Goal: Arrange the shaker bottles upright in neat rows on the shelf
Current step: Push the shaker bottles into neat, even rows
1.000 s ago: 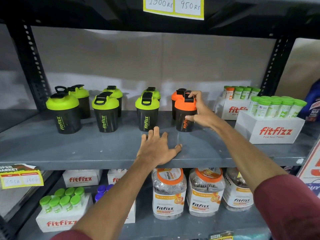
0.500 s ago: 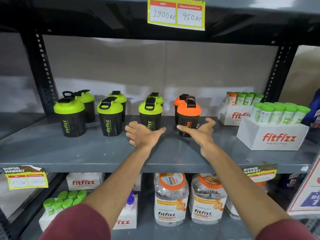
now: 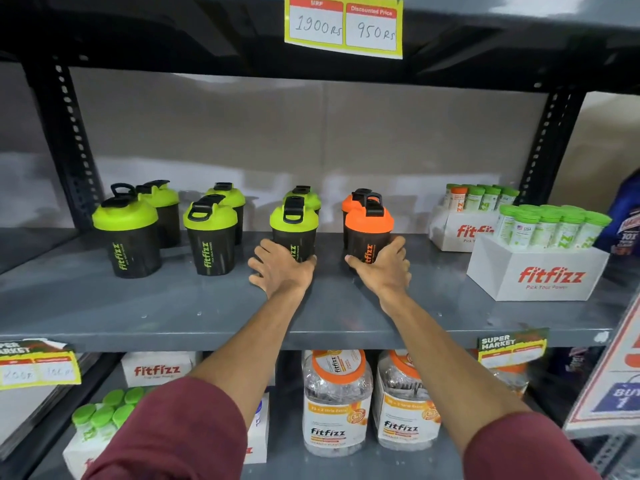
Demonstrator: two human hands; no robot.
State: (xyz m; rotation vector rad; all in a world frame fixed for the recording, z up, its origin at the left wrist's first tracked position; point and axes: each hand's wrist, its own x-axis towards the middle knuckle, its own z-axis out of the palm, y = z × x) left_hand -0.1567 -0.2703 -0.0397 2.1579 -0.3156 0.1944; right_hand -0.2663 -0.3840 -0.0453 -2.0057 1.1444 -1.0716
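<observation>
Black shaker bottles stand upright in two rows on the grey shelf. My left hand wraps the base of a front-row green-lidded shaker. My right hand wraps the base of the front orange-lidded shaker. A second orange-lidded shaker stands right behind it, mostly hidden. Two more green-lidded front shakers stand to the left, one at the far left and one beside it, each with another behind it.
White fitfizz boxes of green-capped tubes occupy the shelf's right end. A black slotted upright bounds the left side. Jars and more boxes fill the lower shelf. A price tag hangs from the shelf above.
Both hands moved forward from hovering open over the shelf front. The left now grips the green-lidded shaker's base and the right grips the orange-lidded shaker's base.
</observation>
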